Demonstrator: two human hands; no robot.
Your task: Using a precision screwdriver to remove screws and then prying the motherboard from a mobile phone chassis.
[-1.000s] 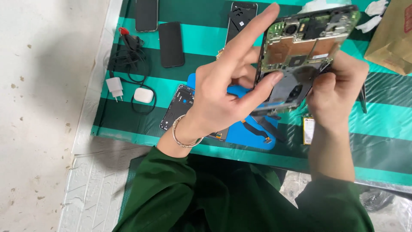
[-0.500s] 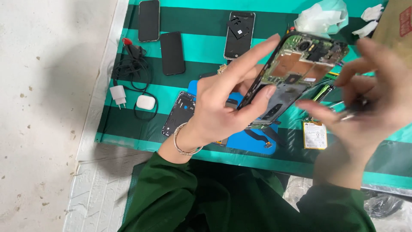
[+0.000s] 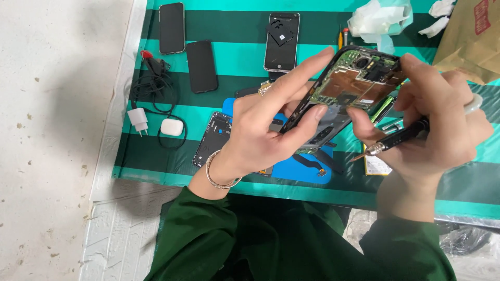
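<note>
— Head view: what's held?
— The left hand (image 3: 260, 132) pinches an opened phone (image 3: 350, 86), lifted above the striped mat (image 3: 234, 62); its near end hides behind fingers.
— And the other?
— The right hand (image 3: 437, 130) grips a screwdriver (image 3: 397, 139), fingertips touching the phone's right edge; the handle's end is hidden.

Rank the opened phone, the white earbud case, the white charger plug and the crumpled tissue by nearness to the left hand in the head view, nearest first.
1. Opened phone: gripped in the left hand.
2. White earbud case: on the mat, to the hand's left.
3. White charger plug: just beyond the case, near the mat's left edge.
4. Crumpled tissue: top right, farthest.
</note>
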